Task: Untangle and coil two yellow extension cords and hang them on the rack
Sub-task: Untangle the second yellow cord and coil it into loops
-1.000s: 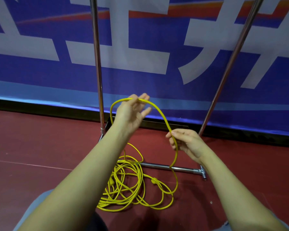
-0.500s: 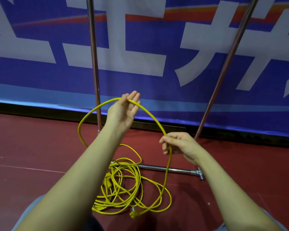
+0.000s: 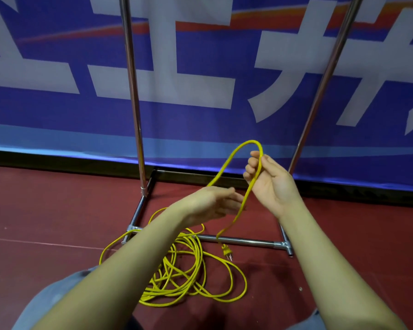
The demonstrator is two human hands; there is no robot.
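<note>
The right hand (image 3: 271, 184) curls its fingers round a smooth yellow cord (image 3: 234, 158), which arches over them. The left hand (image 3: 210, 203) lies relaxed beside it. The plug (image 3: 226, 250) dangles above a tangled heap (image 3: 184, 275) by the chrome rack (image 3: 239, 240).

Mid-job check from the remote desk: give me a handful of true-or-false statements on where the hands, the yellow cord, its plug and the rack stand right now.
1. The right hand grips the yellow cord just below the top of a raised loop. True.
2. The plug lies flat on the floor inside the pile. False: it dangles at the end of the cord hanging from the right hand, in front of the rack's base bar.
3. The left hand has its fingers straight, reaching toward the hanging strand. True.
4. A coiled cord already hangs on the rack. False: none shows on its visible poles.
5. Most of the cord sits in a loose pile on the red floor. True.
</note>
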